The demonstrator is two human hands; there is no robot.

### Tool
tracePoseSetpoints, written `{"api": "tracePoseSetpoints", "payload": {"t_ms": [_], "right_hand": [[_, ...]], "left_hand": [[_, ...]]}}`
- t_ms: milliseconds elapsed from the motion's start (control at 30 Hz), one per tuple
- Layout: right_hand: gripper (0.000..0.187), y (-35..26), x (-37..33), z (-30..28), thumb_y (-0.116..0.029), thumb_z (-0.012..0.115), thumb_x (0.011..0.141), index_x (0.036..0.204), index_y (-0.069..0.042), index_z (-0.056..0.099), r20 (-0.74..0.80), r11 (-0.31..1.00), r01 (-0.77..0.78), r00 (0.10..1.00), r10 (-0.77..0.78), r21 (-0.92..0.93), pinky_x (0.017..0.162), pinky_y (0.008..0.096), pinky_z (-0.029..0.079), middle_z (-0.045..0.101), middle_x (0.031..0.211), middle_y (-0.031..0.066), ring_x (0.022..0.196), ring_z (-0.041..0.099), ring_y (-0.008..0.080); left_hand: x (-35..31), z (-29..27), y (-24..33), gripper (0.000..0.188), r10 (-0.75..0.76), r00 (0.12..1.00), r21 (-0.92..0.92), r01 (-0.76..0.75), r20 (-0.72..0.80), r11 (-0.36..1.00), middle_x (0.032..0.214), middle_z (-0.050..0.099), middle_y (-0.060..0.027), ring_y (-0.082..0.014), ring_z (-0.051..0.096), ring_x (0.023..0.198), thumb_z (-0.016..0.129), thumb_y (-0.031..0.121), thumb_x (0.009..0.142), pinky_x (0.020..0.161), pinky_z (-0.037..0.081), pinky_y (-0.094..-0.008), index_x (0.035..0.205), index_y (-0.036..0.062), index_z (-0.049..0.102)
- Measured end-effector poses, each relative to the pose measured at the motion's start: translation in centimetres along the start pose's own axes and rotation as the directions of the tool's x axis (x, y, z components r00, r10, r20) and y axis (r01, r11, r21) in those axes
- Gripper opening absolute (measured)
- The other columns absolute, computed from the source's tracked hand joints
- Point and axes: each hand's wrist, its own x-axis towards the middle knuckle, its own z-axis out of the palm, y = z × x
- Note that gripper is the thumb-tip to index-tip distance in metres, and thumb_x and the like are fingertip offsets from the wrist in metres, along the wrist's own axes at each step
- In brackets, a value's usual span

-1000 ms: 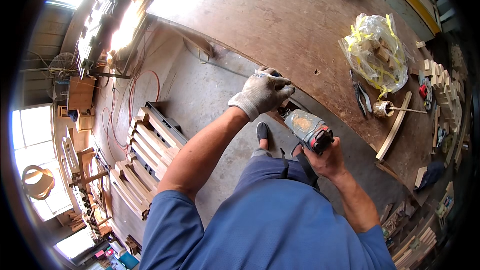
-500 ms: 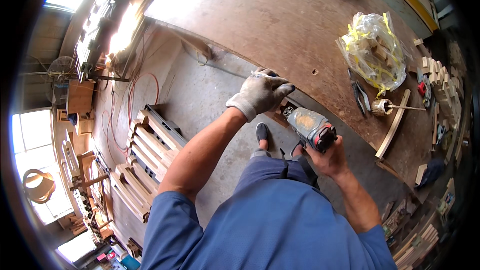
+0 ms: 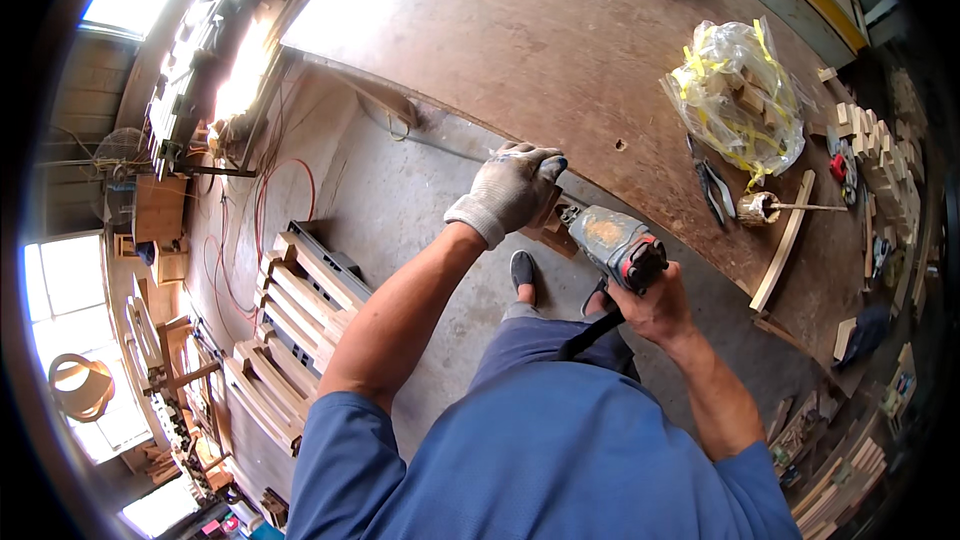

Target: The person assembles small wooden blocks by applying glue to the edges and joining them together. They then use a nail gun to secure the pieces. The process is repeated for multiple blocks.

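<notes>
My left hand (image 3: 510, 188), in a grey-white work glove, is closed over a wooden piece (image 3: 553, 238) at the near edge of the workbench; the glove hides much of the wood. Bare, my right hand (image 3: 655, 308) is wrapped round the rear of a grey handheld power tool (image 3: 612, 238) with a worn tan patch, a red-and-black back end and a black cord (image 3: 592, 334). The tool's metal front points at the wood just beside my left hand. Its exact kind, and whether it touches the wood, I cannot make out.
The brown workbench (image 3: 480, 50) bears a clear plastic bag (image 3: 745, 100) of wood pieces, pliers (image 3: 712, 188), a round pot with a stick (image 3: 758, 208) and a curved wooden strip (image 3: 786, 245). Wooden slats (image 3: 300, 290) lie stacked at left; red hoses (image 3: 262, 190) trail on the floor.
The left glove has turned slightly and shifted a little left, with its fingers curled more over the wood. The tool has moved slightly left and up; more of its cord shows.
</notes>
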Motion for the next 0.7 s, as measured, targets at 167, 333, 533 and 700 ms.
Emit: {"api": "tracePoseSetpoints", "payload": {"t_ms": [167,333,533,700], "right_hand": [[0.017,-1.7,-1.0,-1.6,-0.01,0.077,0.08,0.093,-0.001,0.071,-0.071,0.942,-0.254,0.959,0.275,0.22,0.07,0.0409,0.06,0.077,0.082,0.016,0.078,0.079,0.0304],[0.024,1.9,-6.7,-3.9,-0.012,0.075,0.083,0.102,0.003,0.07,-0.124,0.818,-0.518,0.82,0.558,0.251,0.072,0.0378,0.059,0.077,0.083,0.0109,0.074,0.075,0.0212],[0.021,7.3,-19.3,-7.9,-0.007,0.075,0.088,0.107,-0.003,0.066,-0.255,0.546,-0.648,0.493,0.832,0.53,0.05,0.0331,0.049,0.064,0.079,0.0024,0.054,0.057,0.0117],[0.019,13.4,-29.2,-13.3,-0.01,0.074,0.092,0.106,-0.001,0.064,-0.485,0.464,-0.688,0.183,0.855,0.559,0.045,0.0327,0.047,0.058,0.068,0.0017,0.051,0.055,0.0117]], "left_hand": [[0.3,0.1,0.0,0.033,-0.049,0.998,0.006,0.049,0.032,0.999,0.113,0.076,-0.0198,-0.0374,0.069,0.111,0.061,0.024,0.104,0.097,0.055,-0.0437,0.126,0.0032,0.075],[-0.5,1.1,-4.2,0.043,-0.312,0.94,-0.644,0.155,-0.137,0.749,0.135,0.071,-0.0125,-0.0243,0.065,0.127,0.052,0.032,0.114,0.107,0.052,-0.0383,0.142,0.0021,0.065],[-8.0,2.4,-8.5,0.047,-0.707,0.701,-0.829,0.338,-0.094,0.445,0.129,0.071,-0.0086,-0.0174,0.068,0.111,0.055,0.035,0.112,0.092,0.056,-0.0336,0.145,0.0033,0.063],[-16.1,8.6,-9.3,0.047,-0.849,0.526,-0.745,0.588,0.057,0.314,0.123,0.07,-0.0085,-0.0175,0.068,0.101,0.065,0.026,0.106,0.088,0.057,-0.0355,0.148,0.0035,0.06]]}}
